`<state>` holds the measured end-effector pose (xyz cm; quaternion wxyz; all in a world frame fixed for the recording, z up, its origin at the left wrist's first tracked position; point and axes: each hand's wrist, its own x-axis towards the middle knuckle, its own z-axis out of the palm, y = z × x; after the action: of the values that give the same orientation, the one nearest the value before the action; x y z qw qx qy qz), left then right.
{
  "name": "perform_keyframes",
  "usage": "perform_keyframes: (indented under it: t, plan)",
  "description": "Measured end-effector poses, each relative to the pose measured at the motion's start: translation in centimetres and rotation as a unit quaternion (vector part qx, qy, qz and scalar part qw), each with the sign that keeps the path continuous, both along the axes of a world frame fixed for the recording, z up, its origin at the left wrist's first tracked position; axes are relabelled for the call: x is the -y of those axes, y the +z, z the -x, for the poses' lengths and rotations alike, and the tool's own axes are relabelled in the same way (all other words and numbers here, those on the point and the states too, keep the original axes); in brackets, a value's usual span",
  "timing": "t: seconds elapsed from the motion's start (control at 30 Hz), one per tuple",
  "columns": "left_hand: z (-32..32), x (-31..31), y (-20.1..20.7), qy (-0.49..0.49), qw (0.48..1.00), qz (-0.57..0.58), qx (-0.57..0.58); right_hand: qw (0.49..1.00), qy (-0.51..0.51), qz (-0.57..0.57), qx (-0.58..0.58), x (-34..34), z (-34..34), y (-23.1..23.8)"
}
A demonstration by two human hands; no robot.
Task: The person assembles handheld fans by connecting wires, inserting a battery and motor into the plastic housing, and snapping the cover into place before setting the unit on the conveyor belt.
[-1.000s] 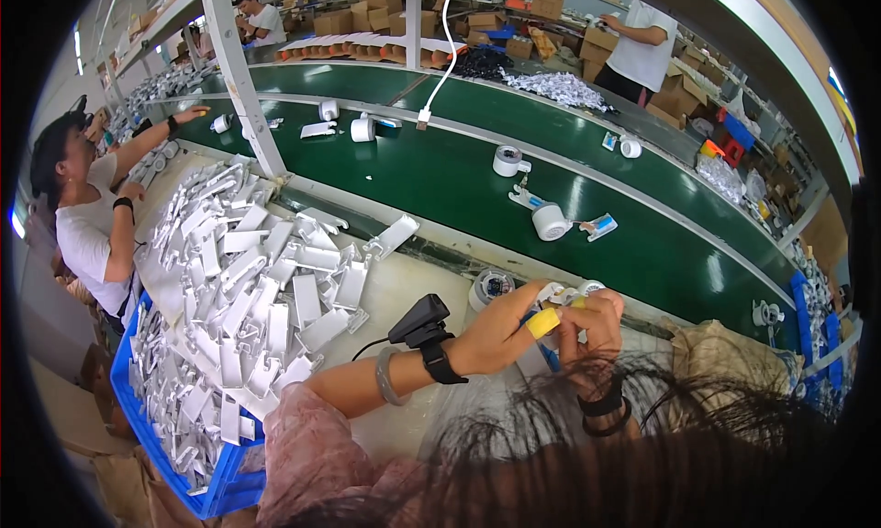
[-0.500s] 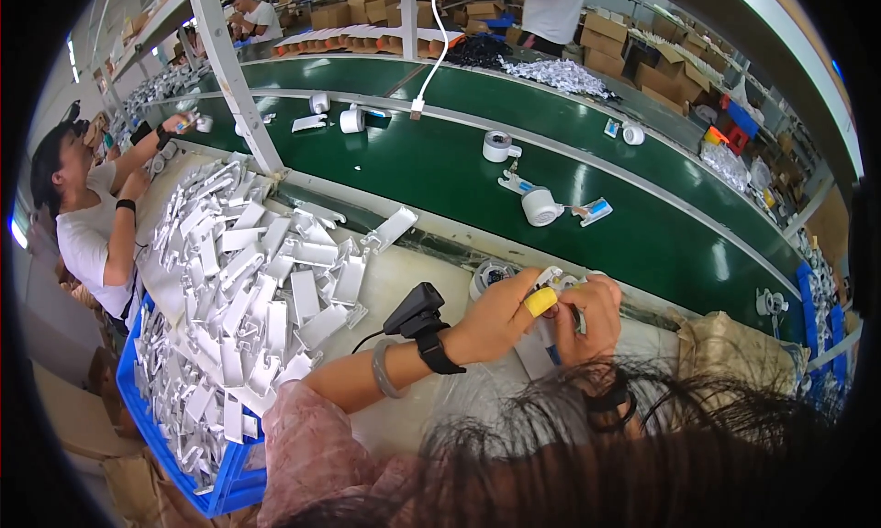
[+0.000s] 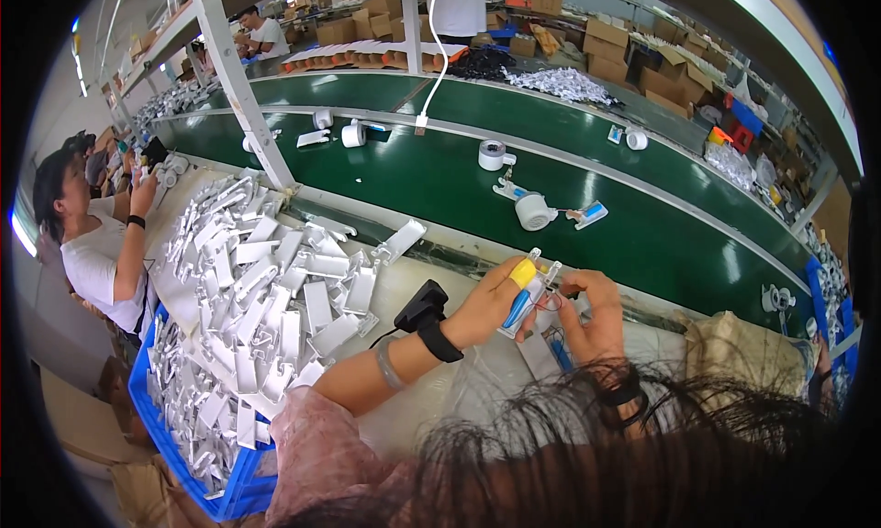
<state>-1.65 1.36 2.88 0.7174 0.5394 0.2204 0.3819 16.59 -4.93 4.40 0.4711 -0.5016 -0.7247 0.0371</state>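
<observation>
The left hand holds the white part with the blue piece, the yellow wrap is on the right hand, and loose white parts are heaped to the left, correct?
Not quite: the head view shows the yellow wrap on the left hand, not the right hand. The rest stands: the left hand holds the white part with the blue piece, and loose white parts are heaped to the left.

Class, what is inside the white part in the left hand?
A blue piece shows inside the white part. The left hand covers some of the part; what lies beneath the hand cannot be seen.
</observation>
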Motion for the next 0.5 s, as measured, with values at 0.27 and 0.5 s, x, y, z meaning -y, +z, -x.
perform_keyframes:
  t: [0.27, 0.5]
  plan:
    - [0.2, -0.1, -0.2, -0.032, 0.999, -0.007, 0.009, 0.991, 0.091, 0.053, -0.081, -0.5, 0.2, -1.5]
    - [2.3, -1.0, 3.4, -0.141, 0.98, -0.032, -0.139, 0.953, 0.136, 0.135, -0.235, 0.5, 1.4, -1.0]
